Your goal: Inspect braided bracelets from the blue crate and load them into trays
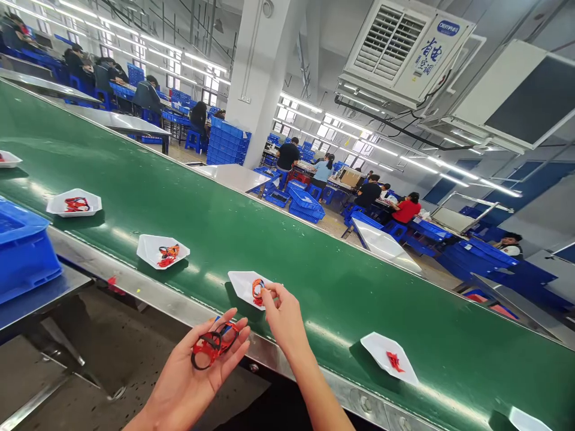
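My left hand lies palm up below the belt's steel edge, fingers curled loosely around a bundle of red and black plastic pieces. My right hand reaches over the edge and pinches an orange and red piece at a white tray on the green conveyor belt. Other white trays with red parts sit on the belt: one at left, one farther left, one at right.
A blue crate stands on a steel shelf at the left. The belt's steel rail runs diagonally in front of me. Beyond the belt, several people sit at tables among stacked blue crates. A white pillar and a cooling unit are overhead.
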Available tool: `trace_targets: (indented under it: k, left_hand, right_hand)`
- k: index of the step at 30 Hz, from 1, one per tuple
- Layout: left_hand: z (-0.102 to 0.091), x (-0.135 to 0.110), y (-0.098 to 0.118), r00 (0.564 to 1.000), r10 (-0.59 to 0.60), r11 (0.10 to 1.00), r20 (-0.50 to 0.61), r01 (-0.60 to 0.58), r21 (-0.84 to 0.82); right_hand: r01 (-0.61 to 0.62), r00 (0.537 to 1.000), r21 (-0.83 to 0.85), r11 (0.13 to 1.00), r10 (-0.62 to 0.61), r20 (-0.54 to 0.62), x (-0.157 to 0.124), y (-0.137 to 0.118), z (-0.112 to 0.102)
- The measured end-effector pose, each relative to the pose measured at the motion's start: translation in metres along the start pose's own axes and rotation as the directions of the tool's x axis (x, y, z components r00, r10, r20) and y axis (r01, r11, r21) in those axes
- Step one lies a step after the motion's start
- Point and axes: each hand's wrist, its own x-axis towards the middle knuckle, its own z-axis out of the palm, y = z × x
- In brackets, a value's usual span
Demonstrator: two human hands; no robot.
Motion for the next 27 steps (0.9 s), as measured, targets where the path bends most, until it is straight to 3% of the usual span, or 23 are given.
trace_targets:
  k: [3, 5, 7, 9, 11, 13, 14, 16, 18, 21, 27]
  left_hand:
    - [-0.001, 0.002, 0.000, 0.999, 0.016, 1.000, 0.036, -0.016, -0.005]
    - [-0.001, 0.002, 0.000, 0.998, 0.017, 1.000, 0.054, -0.017, 0.006]
    - [-0.002, 0.003, -0.002, 0.997, -0.002, 0.999, 0.075, 0.000, 0.034]
    - [-0.001, 0.002, -0.005, 0.995, -0.039, 0.998, 0.093, 0.034, 0.053]
    - [0.001, 0.000, -0.010, 0.992, -0.074, 0.997, 0.099, 0.070, 0.044]
    - [0.004, -0.004, -0.015, 0.990, -0.113, 0.993, 0.089, 0.111, 0.027]
    - [0.006, -0.006, -0.018, 0.987, -0.135, 0.991, 0.085, 0.133, 0.023]
    - [0.010, -0.010, -0.023, 0.982, -0.171, 0.985, 0.081, 0.169, 0.022]
    - [0.014, -0.014, -0.028, 0.980, -0.186, 0.982, 0.071, 0.185, 0.024]
    - [0.020, -0.019, -0.034, 0.978, -0.208, 0.978, 0.027, 0.207, 0.021]
    - [0.023, -0.018, -0.043, 0.970, -0.245, 0.969, -0.010, 0.245, 0.022]
  right_hand:
    - [0.123, 0.992, -0.227, 0.966, -0.124, 0.006, -0.010, -0.009, -0.002]
    - [0.188, 0.979, -0.256, 0.948, -0.160, 0.124, -0.028, -0.012, -0.001]
    - [0.296, 0.938, -0.305, 0.905, -0.217, 0.269, -0.047, -0.011, 0.000]
    - [0.375, 0.906, -0.353, 0.857, -0.257, 0.337, -0.059, -0.006, 0.000]
    - [0.327, 0.927, -0.296, 0.897, -0.244, 0.286, -0.066, 0.002, -0.002]
    - [0.123, 0.974, -0.035, 0.992, -0.114, 0.198, -0.068, 0.012, -0.007]
    - [-0.017, 0.983, 0.155, 0.988, -0.012, 0.186, -0.070, 0.016, -0.010]
    - [-0.258, 0.960, 0.495, 0.830, 0.163, 0.228, -0.072, 0.023, -0.015]
    - [-0.365, 0.931, 0.685, 0.631, 0.241, 0.274, -0.076, 0.028, -0.020]
    - [-0.386, 0.918, 0.800, 0.460, 0.275, 0.285, -0.081, 0.034, -0.025]
    - [-0.374, 0.910, 0.899, 0.227, 0.275, 0.310, -0.085, 0.045, -0.032]
